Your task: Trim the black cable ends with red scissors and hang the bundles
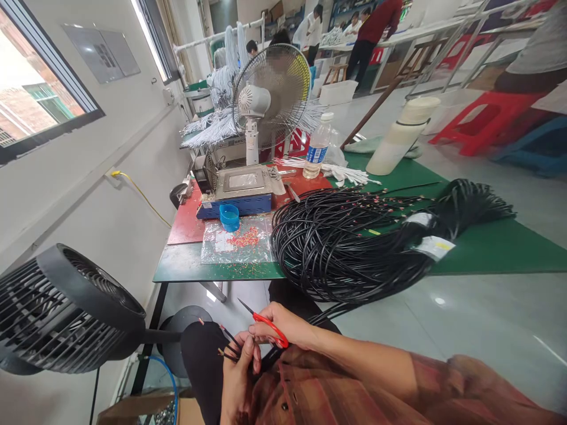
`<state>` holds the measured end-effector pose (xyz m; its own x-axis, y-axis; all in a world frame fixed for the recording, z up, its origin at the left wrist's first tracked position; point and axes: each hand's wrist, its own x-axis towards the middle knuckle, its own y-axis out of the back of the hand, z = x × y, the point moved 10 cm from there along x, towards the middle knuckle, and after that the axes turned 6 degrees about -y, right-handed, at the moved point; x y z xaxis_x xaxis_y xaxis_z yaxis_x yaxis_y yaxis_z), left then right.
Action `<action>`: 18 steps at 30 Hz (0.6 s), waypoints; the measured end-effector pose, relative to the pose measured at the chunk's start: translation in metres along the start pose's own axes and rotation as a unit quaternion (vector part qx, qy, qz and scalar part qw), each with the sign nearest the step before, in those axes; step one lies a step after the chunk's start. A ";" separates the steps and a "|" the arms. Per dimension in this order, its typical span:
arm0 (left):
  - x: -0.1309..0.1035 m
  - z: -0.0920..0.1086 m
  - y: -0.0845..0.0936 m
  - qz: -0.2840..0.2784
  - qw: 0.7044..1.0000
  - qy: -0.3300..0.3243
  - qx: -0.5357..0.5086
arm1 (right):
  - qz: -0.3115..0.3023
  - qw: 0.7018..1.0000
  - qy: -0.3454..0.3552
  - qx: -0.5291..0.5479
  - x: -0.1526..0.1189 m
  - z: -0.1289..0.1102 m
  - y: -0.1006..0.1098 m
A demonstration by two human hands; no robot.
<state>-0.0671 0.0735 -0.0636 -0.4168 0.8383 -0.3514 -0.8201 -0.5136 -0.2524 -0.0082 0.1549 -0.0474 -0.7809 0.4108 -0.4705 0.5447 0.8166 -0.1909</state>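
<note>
My right hand point(287, 326) holds red-handled scissors point(266, 321) with the blades pointing up-left. My left hand point(239, 372) pinches several black wire ends point(228, 345) with bare copper tips, just below the scissors. Both hands are over my lap, in front of the table's near edge. The wires run up from my lap to a big coil of black cables point(349, 242) lying on the green table point(487, 248).
A clear bag of small red parts point(241, 239), a blue cup point(229, 216), a flat machine point(241, 189), a desk fan point(270, 97), a water bottle point(317, 146) and a white roll point(401, 139) stand on the table. A black floor fan point(66, 313) is at my left. People work behind.
</note>
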 end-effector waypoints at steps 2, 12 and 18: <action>0.001 0.002 0.000 -0.004 1.000 -0.009 0.021 | 0.000 1.000 -0.011 0.005 0.000 -0.001 0.000; 0.003 0.004 0.007 0.032 0.999 -0.029 0.003 | -0.022 0.999 0.019 0.024 0.000 0.000 -0.002; 0.003 0.004 0.006 0.032 0.999 -0.033 0.005 | -0.017 0.998 0.051 -0.006 0.000 -0.002 -0.003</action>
<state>-0.0749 0.0739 -0.0621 -0.4924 0.8147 -0.3064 -0.7949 -0.5643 -0.2231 -0.0106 0.1531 -0.0455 -0.8270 0.4210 -0.3726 0.5131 0.8360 -0.1943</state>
